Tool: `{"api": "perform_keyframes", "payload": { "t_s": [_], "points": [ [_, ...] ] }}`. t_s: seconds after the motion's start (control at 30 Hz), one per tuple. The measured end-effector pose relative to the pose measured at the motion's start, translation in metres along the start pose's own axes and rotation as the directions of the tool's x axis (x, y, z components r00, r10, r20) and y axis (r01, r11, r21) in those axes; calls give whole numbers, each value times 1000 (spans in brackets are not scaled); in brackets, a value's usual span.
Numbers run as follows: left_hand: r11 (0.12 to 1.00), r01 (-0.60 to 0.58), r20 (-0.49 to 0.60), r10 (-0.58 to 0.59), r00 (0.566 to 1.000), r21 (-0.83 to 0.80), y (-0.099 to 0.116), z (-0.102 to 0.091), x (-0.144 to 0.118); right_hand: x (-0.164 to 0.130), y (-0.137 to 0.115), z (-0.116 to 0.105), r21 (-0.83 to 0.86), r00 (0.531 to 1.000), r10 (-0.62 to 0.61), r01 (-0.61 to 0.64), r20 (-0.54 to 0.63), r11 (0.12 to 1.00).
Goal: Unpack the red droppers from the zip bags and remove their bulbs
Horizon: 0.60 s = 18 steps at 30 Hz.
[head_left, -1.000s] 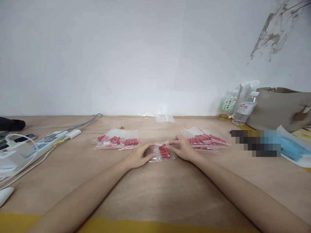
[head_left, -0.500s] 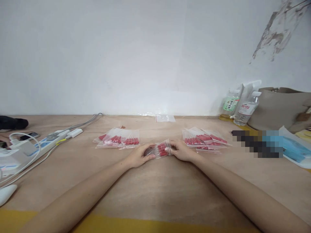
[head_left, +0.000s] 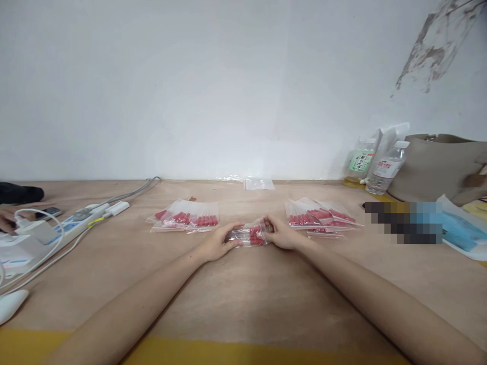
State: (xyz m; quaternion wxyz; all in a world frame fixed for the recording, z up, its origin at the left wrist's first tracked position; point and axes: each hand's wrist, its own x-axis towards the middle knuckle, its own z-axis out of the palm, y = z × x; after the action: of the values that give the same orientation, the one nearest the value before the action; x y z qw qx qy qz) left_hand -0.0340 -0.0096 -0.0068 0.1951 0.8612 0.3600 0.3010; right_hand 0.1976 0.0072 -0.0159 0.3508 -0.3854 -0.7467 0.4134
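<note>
Between my two hands, low over the middle of the table, is a clear plastic bag (head_left: 256, 235) with several small red cylindrical pieces in its right part. My left hand (head_left: 218, 243) closes on the bag's left end, thumb in front and fingers behind. At the opposite end, my right hand (head_left: 280, 233) pinches the bag near the red pieces. To the left lies a pile of similar bags (head_left: 186, 217) with red pieces inside. Another pile of such bags (head_left: 319, 218) lies just behind and right of my right hand.
A flat clear bag (head_left: 259, 184) lies by the wall. On the left are a power strip (head_left: 72, 223) with cables and another person's hand (head_left: 7, 219) near a phone (head_left: 48, 213). Bottles (head_left: 388, 170), a grey handbag (head_left: 437, 170) and a blue face mask (head_left: 462, 235) stand or lie at right.
The bag between my hands has been turned flatter, and its red pieces now sit lined up at the right end. At far left, the other person's hand has come nearer the phone.
</note>
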Motion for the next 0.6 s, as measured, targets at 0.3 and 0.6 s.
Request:
{"api": "perform_keyframes", "payload": {
  "t_s": [0.3, 0.6],
  "points": [
    [1000, 29, -19, -29, 999, 11, -1, 2, 0, 1, 2, -2, -185, 999, -16, 22, 33, 982],
    [999, 39, -68, -37, 997, 26, -5, 1, 1, -1, -14, -15, 151, 983, 181, -184, 31, 971]
  ]
}}
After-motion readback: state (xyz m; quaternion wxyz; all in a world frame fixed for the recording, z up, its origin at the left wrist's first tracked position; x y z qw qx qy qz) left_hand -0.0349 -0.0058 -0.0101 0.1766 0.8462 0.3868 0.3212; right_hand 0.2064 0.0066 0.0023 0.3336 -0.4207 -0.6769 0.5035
